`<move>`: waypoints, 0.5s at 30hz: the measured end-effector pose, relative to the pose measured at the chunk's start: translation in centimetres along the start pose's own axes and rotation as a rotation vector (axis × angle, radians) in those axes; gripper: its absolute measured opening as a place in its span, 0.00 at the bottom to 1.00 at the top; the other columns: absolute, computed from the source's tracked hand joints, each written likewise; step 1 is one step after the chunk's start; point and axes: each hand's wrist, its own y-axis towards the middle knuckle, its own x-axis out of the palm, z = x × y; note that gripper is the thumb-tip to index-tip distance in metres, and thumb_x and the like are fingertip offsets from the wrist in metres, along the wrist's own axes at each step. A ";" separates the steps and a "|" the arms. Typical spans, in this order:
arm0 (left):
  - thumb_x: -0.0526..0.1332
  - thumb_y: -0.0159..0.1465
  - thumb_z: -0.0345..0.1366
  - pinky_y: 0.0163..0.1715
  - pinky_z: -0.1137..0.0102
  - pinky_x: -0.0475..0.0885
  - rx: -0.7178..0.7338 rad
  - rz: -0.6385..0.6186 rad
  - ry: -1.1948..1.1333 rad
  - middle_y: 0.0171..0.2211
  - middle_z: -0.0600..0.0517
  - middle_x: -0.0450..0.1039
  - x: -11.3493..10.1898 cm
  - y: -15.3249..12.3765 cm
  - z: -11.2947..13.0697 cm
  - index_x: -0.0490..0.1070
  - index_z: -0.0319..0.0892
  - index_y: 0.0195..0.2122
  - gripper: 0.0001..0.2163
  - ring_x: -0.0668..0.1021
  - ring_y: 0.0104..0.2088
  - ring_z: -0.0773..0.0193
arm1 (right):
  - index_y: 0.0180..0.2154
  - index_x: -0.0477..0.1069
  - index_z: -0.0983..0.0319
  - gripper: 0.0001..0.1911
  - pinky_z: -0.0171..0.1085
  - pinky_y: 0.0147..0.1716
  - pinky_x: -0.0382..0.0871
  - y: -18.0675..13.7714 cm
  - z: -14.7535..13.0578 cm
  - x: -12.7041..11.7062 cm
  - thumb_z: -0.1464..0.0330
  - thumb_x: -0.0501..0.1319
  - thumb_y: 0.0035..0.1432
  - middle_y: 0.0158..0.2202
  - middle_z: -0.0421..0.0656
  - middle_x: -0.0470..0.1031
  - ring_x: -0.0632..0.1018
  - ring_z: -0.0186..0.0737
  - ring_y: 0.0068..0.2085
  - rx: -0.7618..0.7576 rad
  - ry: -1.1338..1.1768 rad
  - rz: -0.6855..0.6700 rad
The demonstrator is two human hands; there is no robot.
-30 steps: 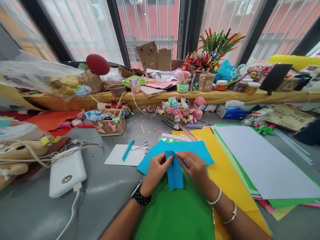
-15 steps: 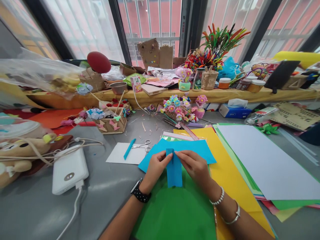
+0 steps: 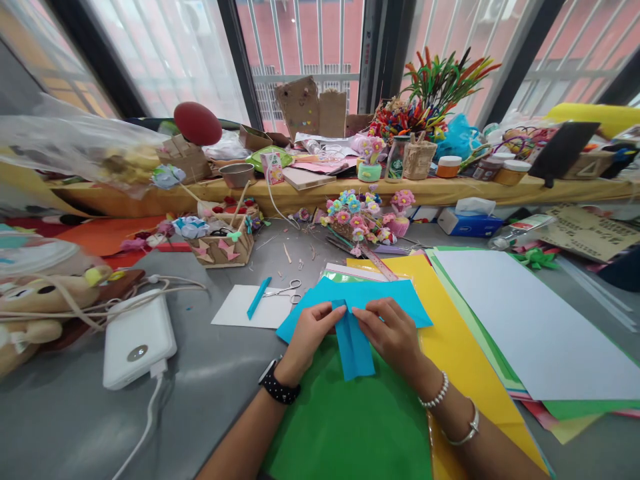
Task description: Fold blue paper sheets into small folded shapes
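Observation:
A narrow strip of blue paper [image 3: 354, 350] with lengthwise creases hangs tilted between my hands. My left hand [image 3: 315, 328] pinches its upper left part between thumb and fingers. At its upper right edge, my right hand [image 3: 389, 330] has thumb and forefinger pressed together on the strip. Beneath the hands lies a larger blue sheet [image 3: 400, 298], on top of a green sheet [image 3: 350, 427]. To the left, a folded blue strip [image 3: 259, 298] and small scissors [image 3: 285, 290] rest on a white card [image 3: 235, 308].
Yellow paper [image 3: 450, 373] and a stack topped by a white sheet [image 3: 530, 320] lie to the right. A white power bank [image 3: 140, 340] with a cable sits at left. Behind are a cardboard basket [image 3: 225, 250], craft flowers [image 3: 357, 217] and a tissue box [image 3: 470, 220].
The lower end of the blue strip has swung to the right, so it now hangs slanted. My right hand's fingers have shifted slightly downward along its edge.

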 end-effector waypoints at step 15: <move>0.62 0.49 0.43 0.19 0.75 0.52 0.027 0.011 0.029 0.18 0.60 0.50 -0.3 0.3 -0.7 0.58 0.40 0.18 0.15 0.56 0.20 0.72 | 0.34 0.72 0.63 0.09 0.37 0.28 0.63 -0.2 0.0 0.2 0.76 0.54 0.57 0.27 0.45 0.71 0.68 0.39 0.29 -0.084 -0.015 -0.033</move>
